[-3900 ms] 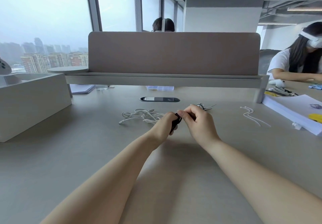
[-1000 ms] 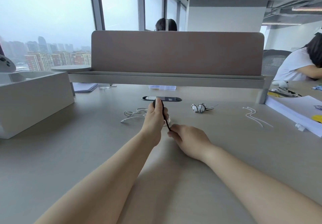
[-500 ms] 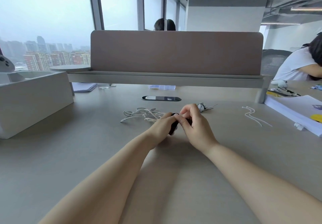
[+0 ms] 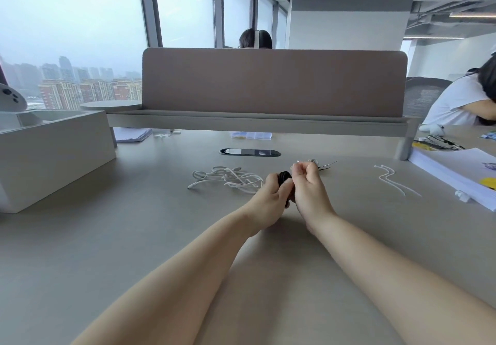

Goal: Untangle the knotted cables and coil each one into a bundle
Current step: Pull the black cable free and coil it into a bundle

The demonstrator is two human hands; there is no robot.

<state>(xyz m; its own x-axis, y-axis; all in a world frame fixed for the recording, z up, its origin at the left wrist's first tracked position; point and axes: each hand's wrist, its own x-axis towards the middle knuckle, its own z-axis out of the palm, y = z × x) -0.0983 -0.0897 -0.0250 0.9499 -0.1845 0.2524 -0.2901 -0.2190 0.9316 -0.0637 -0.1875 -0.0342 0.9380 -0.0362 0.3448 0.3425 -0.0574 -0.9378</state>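
Coiling, I judge: the left hand (image 4: 269,197) grips the black cable (image 4: 284,176), wound small, above the bench (image 4: 134,237); the right hand (image 4: 308,191), fingers curled, pinches it alongside. Next: secure the end; white cables (image 4: 230,179) lie tangled nearby.

No legible text, label, brand, number or sign in the head view. White paper stack (image 4: 453,169) at the right edge of the counter (image 4: 134,237): yellow and bluish printed patches, too small and blurred to read. Small blue items (image 4: 489,134) further right: print, if any, unresolved. Clear plastic box (image 4: 251,135) under the shelf (image 4: 257,123): contents blurred, nothing readable
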